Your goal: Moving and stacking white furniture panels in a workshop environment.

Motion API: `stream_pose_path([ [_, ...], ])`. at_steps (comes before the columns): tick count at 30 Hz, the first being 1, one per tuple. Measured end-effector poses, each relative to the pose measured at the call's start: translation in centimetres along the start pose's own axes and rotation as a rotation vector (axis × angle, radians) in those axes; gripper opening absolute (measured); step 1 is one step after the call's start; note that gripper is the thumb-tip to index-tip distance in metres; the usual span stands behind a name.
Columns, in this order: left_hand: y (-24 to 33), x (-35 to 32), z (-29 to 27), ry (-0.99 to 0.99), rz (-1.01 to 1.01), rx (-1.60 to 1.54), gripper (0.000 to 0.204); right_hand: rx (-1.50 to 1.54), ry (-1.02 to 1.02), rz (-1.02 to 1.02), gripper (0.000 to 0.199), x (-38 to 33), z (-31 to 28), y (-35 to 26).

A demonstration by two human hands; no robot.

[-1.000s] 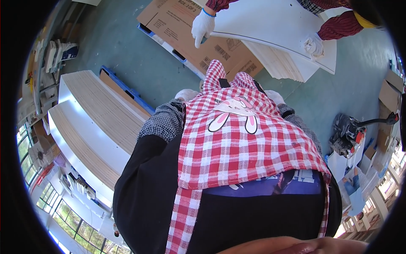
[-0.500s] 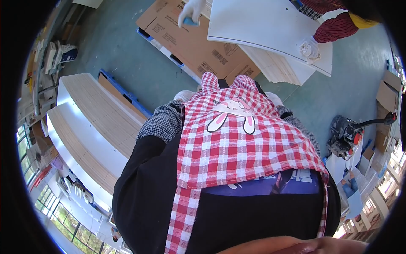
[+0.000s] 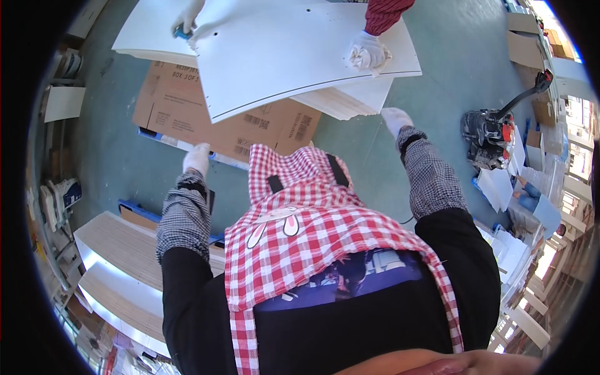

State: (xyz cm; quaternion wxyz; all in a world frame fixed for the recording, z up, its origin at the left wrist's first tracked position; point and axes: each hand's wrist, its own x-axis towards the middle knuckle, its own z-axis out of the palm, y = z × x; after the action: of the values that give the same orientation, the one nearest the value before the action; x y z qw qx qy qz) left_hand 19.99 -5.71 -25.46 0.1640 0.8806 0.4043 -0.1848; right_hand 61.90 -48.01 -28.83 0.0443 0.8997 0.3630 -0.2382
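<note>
We reach both hands forward in white gloves. Our left hand (image 3: 198, 157) hangs loosely open and bare of load above the edge of the flattened cardboard boxes (image 3: 187, 112). Our right hand (image 3: 395, 119) is likewise loose and holds nothing, just short of the white panel (image 3: 294, 56). Across from us a co-worker's gloved hand (image 3: 369, 53) presses on the panel, and another (image 3: 187, 19) grips its far corner. The panel lies flat over a stack of boards (image 3: 340, 103), its long axis running left to right, tilted slightly. A strapping tool (image 3: 490, 134) sits on the green floor (image 3: 437, 81) to the right.
</note>
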Motion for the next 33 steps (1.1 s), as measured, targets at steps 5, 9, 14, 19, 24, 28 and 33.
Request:
stream_pose_path([
  [5,-1.2,3.2,-1.7,0.307,-0.130,-0.557,0.043,0.505,0.220,0.317,0.046,0.4,-5.2,2.9],
  [9,4.4,2.9,-4.9,0.243,-0.142,-0.418,0.043,0.558,0.229,0.562,0.047,-3.0,-8.1,6.4],
  [14,4.5,2.7,-4.7,0.165,-0.354,-0.441,0.059,0.362,0.389,0.606,0.050,-6.2,-11.5,7.2],
  [19,2.4,2.8,-4.5,0.228,-0.403,-0.501,0.066,0.327,0.456,0.888,0.060,-8.7,-15.4,6.0],
  [24,5.4,4.4,-8.5,0.187,-0.341,-0.547,0.062,0.388,0.482,0.948,0.064,-11.6,-17.0,9.9],
  [28,7.2,7.6,-11.1,0.244,-0.105,-0.602,0.051,0.661,0.662,0.849,0.063,-11.4,-15.5,13.9],
  [33,7.2,11.4,-11.9,0.238,-0.109,-0.845,0.055,0.789,0.503,1.054,0.062,-9.7,-6.0,13.6],
])
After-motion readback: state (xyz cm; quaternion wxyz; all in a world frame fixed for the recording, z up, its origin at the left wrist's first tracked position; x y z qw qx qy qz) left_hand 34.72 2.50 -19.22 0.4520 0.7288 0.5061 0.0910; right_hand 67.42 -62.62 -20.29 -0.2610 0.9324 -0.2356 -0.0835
